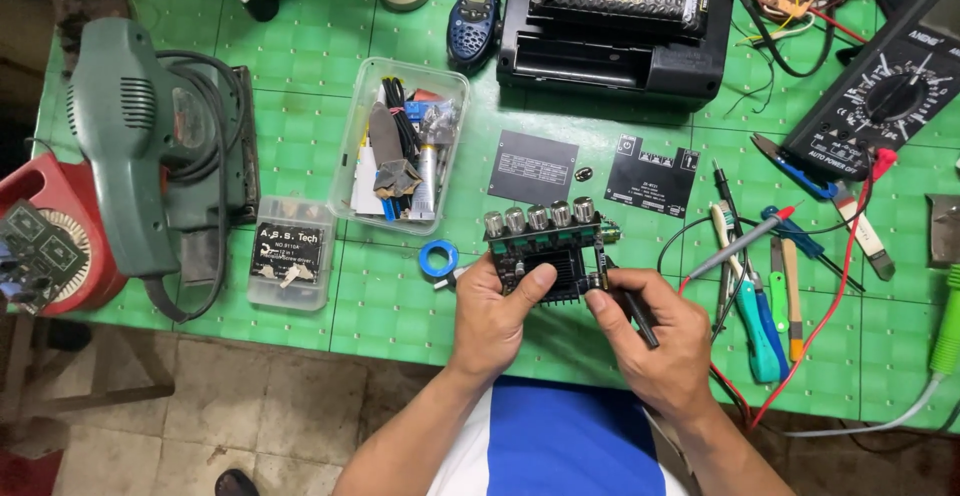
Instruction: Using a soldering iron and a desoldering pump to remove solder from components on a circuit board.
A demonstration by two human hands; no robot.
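Observation:
My left hand point(497, 314) grips a small black circuit board point(545, 251) with a finned heat sink and a row of several silver knobs along its far edge. Its thumb rests on the heat sink. My right hand point(655, 336) holds a thin black tool point(632, 314) like a pen, with its tip against the right side of the board. Both hands hover over the near edge of the green cutting mat point(320, 146).
A clear box of parts point(400, 146), a small lidded case point(291, 253), a blue tape roll point(438, 258), two black plates point(533, 168), a green power sander point(140, 156), a black device point(615, 31), a multimeter point(885, 81) with probes, and screwdrivers point(762, 316) lie around.

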